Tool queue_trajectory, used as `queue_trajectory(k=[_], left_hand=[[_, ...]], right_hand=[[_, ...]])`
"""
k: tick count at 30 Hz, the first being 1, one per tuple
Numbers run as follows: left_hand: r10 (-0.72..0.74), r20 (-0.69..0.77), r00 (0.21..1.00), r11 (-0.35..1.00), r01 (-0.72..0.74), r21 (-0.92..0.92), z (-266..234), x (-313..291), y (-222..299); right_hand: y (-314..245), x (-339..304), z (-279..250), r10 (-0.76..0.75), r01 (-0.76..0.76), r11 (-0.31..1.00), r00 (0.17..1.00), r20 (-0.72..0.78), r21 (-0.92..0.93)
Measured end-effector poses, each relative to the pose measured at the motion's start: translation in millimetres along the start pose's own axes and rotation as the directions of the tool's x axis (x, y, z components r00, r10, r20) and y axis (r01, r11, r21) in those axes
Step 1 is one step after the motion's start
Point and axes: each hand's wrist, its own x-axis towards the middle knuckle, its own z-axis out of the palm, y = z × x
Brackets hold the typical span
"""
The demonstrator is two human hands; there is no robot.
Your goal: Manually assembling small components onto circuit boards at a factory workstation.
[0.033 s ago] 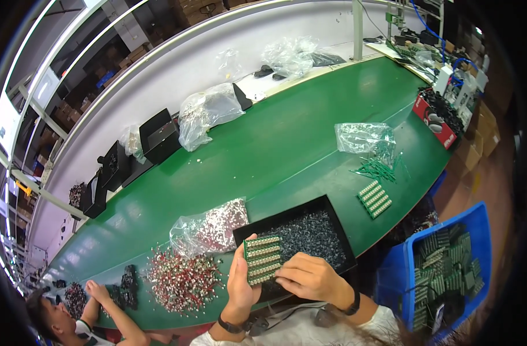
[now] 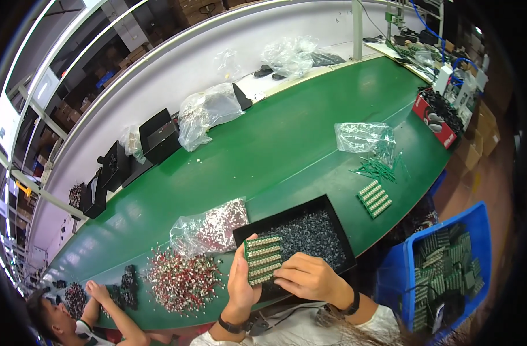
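Observation:
My left hand (image 2: 240,287) is closed on the left edge of a green circuit board panel (image 2: 263,258), which carries rows of small pale parts. It holds the board tilted up over the near left of a black tray (image 2: 345,245). Small dark components (image 2: 312,233) fill much of that tray. At the board's lower right edge, the fingertips of my right hand (image 2: 311,278) are pinched together. Whatever sits between them is too small to make out. A second board panel (image 2: 375,199) lies flat on the green table (image 2: 275,150), farther right.
Left of the tray lie a heap of red and white parts (image 2: 183,279) and a clear bag (image 2: 211,225) of similar parts. Green strips (image 2: 376,168) spill beside another bag (image 2: 364,137). A blue bin (image 2: 485,248) of boards stands at right. A co-worker (image 2: 61,317) works at far left.

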Motion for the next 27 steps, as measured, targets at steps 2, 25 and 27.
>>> queue_trajectory(k=[2, 25, 27], left_hand=[[-0.001, -0.002, 1.000, 1.000, 0.001, 0.019, 1, 0, 0], [-0.017, -0.031, 0.999, 0.999, 0.016, -0.031, -1, 1, -4], [-0.013, -0.034, 0.999, 1.000, 0.013, -0.003, -3, 0, -4]], right_hand=[[1, -1, 5, -0.024, 0.023, 1.000, 0.999, 0.046, 0.007], [1, -6, 3, 0.052, -0.050, 0.998, 0.997, 0.063, -0.038], [0, -6, 1, 0.050, -0.049, 0.999, 0.995, 0.088, -0.018]])
